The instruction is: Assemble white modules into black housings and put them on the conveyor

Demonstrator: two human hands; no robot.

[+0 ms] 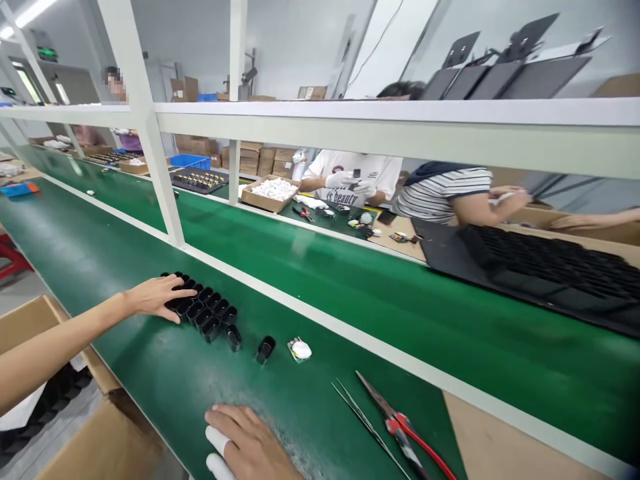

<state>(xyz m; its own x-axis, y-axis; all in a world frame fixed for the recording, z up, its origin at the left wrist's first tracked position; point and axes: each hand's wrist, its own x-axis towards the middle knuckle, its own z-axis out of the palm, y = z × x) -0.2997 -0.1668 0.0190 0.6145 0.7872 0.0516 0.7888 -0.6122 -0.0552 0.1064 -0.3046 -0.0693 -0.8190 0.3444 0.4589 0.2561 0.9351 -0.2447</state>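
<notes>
My left hand reaches over the far end of a cluster of black plastic cups, fingers spread, touching or just above them. The cups stand in close rows, their open tops up. Two more lie apart: one black cup beside the cluster and a tilted black cup further right. A small circuit board with a white round top sits beside that one. My right hand rests on the green bench, fingers loosely extended, white cots on two of them. Nothing shows in its grasp.
Tweezers and red-handled pliers lie to the right. A cardboard box with black parts stands at the bench's left edge. Beyond the white rail runs a green belt; co-workers sit across it, near a black tray.
</notes>
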